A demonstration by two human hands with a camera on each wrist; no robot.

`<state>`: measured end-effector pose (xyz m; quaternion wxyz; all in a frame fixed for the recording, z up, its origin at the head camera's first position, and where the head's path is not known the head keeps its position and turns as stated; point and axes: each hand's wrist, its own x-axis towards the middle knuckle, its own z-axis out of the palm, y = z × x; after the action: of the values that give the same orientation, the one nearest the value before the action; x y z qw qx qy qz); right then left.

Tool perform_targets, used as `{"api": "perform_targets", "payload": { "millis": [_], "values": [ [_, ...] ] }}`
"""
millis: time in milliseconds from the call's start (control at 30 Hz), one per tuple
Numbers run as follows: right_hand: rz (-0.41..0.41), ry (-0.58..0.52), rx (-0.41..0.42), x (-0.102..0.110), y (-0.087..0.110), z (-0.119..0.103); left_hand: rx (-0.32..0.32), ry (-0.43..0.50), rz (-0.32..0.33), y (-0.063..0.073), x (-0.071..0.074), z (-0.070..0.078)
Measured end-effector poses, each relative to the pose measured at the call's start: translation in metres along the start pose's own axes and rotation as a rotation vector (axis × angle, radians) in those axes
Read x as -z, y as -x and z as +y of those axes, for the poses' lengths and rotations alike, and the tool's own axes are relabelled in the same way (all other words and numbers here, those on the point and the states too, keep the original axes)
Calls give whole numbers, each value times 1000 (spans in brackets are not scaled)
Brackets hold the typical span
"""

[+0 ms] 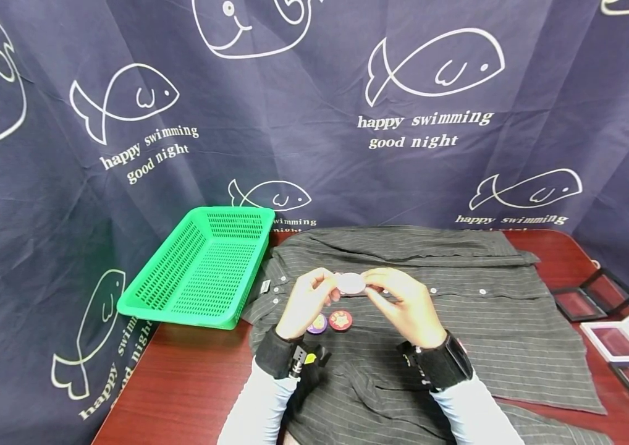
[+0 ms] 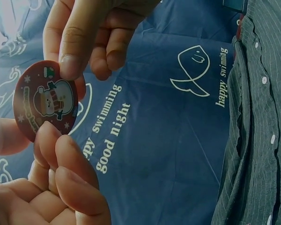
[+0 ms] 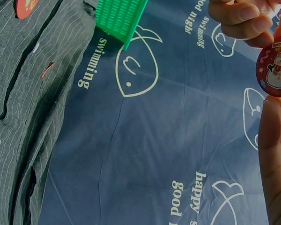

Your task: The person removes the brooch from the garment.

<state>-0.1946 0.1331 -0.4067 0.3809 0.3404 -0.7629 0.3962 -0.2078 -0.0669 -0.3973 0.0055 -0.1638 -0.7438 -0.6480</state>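
Observation:
A round red badge with a snowman in a scarf (image 2: pixel 54 103) is held up between both hands, above a dark pinstriped shirt (image 1: pixel 459 321). In the head view only its pale side shows. My left hand (image 1: pixel 306 301) pinches one edge between thumb and fingertips. From the other side my right hand (image 1: pixel 403 303) pinches the opposite edge, its thumb lying on the printed face in the left wrist view. Below the left hand, a purple-rimmed badge (image 1: pixel 317 323) and a red badge with a star-shaped figure (image 1: pixel 340 320) lie side by side on the shirt.
A green perforated basket (image 1: pixel 220 266) stands at the left of the reddish-brown table (image 1: pixel 181 377). At the right edge are a white frame (image 1: pixel 615 340) and dark frames (image 1: pixel 570 303) with clear panels. A blue curtain with fish drawings (image 1: pixel 314 123) hangs behind.

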Motion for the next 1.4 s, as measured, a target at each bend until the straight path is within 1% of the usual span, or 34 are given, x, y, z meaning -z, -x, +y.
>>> {"api": "perform_targets", "payload": {
  "millis": [133,233,367,467,533,633,733,867,1033,1133,1233,1300,1400],
  "values": [
    [9,-12,19,0,1,3,6,14,-8,0,-2,-1],
    [11,-24,21,0,3,7,14,3,-15,0,-3,-1],
    [5,-33,-15,2,4,9,13,-28,-18,0,-5,-2],
    [6,-26,-53,7,4,10,6,-42,0,1,-5,-4],
    [21,-8,-65,11,4,11,1,-54,19,1,-5,-5],
    [39,15,-128,19,5,12,-16,-75,48,3,-3,-7],
    [71,14,-198,27,8,15,-44,-100,71,5,-1,-10],
    [110,-26,-317,40,12,19,-106,-143,104,9,4,-14],
    [129,-4,-468,59,18,25,-178,-230,151,14,10,-22],
    [136,17,-540,71,22,30,-238,-295,168,16,13,-28],
    [148,32,-592,83,25,34,-294,-375,177,18,17,-35],
    [159,58,-616,92,28,38,-318,-435,179,20,20,-39],
    [173,97,-637,103,34,45,-334,-530,185,23,24,-46]
  ]
}}
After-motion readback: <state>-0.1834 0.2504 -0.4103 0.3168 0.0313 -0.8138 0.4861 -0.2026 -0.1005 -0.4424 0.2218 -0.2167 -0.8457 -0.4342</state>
